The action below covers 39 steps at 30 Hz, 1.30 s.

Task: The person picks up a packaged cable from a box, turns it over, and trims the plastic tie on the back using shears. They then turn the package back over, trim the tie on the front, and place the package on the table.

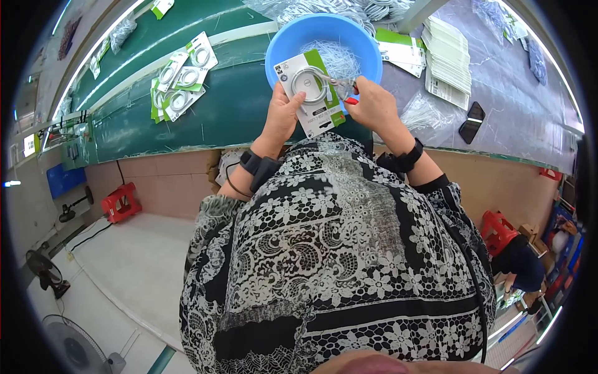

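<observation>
Looking down past my patterned top: packaged cable cards (180, 81) lie on the green belt (230, 118) at far left. My left hand (283, 115) grips a green-and-white card (321, 115) carrying a coiled white cable (307, 84), thumb on its face, over the near rim of a blue basin (293, 37) of white tie scraps (339, 59). My right hand (374, 106) is closed around red-handled snips (346, 88), tips at the coil's upper right edge. I judge the blades could nick the cable if the card tilts. A black phone (471, 121) lies well right.
</observation>
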Tool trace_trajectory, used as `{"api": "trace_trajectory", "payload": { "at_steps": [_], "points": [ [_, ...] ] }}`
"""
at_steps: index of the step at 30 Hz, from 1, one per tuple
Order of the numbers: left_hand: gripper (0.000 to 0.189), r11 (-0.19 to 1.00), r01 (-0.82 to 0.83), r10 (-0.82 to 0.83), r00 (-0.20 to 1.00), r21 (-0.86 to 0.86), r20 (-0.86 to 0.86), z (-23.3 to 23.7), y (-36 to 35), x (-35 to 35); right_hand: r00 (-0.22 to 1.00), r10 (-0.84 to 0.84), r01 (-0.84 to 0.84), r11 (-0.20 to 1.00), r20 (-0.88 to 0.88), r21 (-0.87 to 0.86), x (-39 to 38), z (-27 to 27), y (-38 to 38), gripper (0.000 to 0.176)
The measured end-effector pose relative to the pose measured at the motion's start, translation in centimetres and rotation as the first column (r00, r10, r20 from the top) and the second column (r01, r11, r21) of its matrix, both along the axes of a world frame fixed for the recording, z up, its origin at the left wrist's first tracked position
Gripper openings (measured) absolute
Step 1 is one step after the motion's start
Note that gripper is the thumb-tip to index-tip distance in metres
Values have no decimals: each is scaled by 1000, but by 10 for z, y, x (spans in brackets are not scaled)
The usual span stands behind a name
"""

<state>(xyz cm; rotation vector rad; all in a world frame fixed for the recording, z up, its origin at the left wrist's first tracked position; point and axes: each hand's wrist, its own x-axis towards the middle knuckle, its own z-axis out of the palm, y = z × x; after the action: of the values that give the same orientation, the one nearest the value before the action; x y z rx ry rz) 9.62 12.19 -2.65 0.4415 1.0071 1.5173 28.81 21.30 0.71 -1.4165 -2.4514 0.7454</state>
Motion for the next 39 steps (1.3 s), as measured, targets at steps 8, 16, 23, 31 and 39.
{"api": "trace_trajectory", "payload": {
  "at_steps": [8, 16, 23, 31, 39],
  "points": [
    [50, 995, 3, 14, 984, 96, -176, -1, 1, 7, 994, 110, -106, 978, -10, 180, -13, -1, 1, 28],
    [55, 996, 13, 52, 740, 92, -670, 0, -6, 1, 993, 114, -121, 964, 41, 235, -11, 2, 2, 25],
    [54, 998, 1, 40, 715, 57, -698, -2, -3, -6, 993, 99, -111, 965, -62, -238, -10, -6, 13, 27],
    [54, 996, 85, -62, 673, -7, -737, 0, -2, -1, 792, -55, -88, 975, -608, -203, -53, -10, 20, 23],
    [54, 999, 29, 16, 484, 35, -875, 37, -7, -2, 775, -40, -156, 955, -630, -252, -71, -9, 14, 19]
  ]
}}
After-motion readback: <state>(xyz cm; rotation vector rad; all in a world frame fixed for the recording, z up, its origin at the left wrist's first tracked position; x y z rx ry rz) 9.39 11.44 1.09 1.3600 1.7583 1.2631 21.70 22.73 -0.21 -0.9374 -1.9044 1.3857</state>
